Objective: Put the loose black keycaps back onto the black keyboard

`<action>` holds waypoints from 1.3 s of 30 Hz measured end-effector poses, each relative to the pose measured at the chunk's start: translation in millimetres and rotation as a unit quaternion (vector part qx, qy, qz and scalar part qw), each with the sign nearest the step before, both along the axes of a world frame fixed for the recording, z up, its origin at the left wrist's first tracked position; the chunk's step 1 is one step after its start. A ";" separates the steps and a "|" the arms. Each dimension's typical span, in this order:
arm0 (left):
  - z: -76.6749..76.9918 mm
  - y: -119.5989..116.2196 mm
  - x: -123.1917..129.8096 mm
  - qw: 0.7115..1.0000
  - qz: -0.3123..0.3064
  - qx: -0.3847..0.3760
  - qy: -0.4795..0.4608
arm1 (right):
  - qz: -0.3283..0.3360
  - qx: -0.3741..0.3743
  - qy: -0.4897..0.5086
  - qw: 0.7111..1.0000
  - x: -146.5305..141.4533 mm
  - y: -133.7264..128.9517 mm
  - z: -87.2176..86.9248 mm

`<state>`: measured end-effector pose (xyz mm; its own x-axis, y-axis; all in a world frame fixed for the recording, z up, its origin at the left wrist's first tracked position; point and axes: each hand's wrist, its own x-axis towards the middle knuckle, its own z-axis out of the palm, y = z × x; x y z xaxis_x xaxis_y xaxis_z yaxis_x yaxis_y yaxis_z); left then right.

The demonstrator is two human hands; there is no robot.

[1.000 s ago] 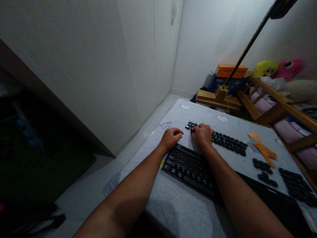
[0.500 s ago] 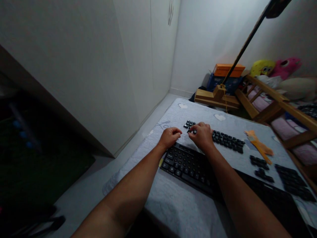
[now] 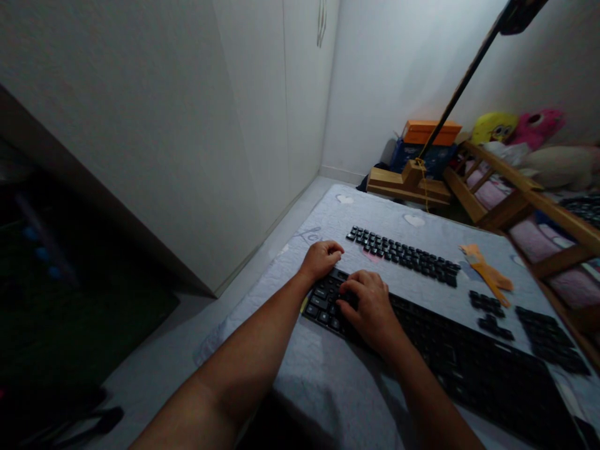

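A black keyboard (image 3: 450,350) lies at a slant on the quilted cloth, many of its keys bare of caps. My left hand (image 3: 323,257) rests at its far left corner with fingers curled in and the thumb against them; whatever they may hold is hidden. Over the left part of the keyboard, my right hand (image 3: 368,306) pinches a small dark keycap, mostly hidden by the thumb and fingers. Beyond the keyboard, loose black keycaps (image 3: 403,253) lie in long rows. Smaller groups of keycaps (image 3: 487,303) sit farther right.
An orange-handled brush (image 3: 487,281) lies on an orange cloth (image 3: 499,278) beside the keycaps. More keycaps (image 3: 550,340) form a block at the right. A tall white cabinet (image 3: 234,125) stands at the left. A wooden stand (image 3: 407,181) with a slanted pole and a wooden rail (image 3: 510,169) are behind.
My right hand has come back from the left end of the loose keycap rows to the keyboard's left part, uncovering the rows. My left hand has stayed at the corner.
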<state>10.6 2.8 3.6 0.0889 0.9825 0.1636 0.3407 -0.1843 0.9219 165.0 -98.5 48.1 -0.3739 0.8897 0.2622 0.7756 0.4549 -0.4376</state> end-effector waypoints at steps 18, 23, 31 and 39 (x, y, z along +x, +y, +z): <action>0.8 -0.6 0.5 0.999 0.005 0.008 0.033 | 0.005 -0.027 -0.056 0.998 -10.6 -0.3 -7.0; 0.7 -0.4 0.5 0.999 0.005 0.004 0.043 | -0.002 -0.027 -0.063 0.998 -12.9 -3.0 -4.8; 2.9 -1.4 1.5 0.999 0.009 -0.005 0.038 | -0.035 -0.034 -0.079 0.996 -18.1 -2.3 -9.5; 5.1 -2.6 1.6 0.999 0.007 -0.004 0.041 | -0.039 -0.030 -0.109 0.993 -18.4 -1.5 -12.1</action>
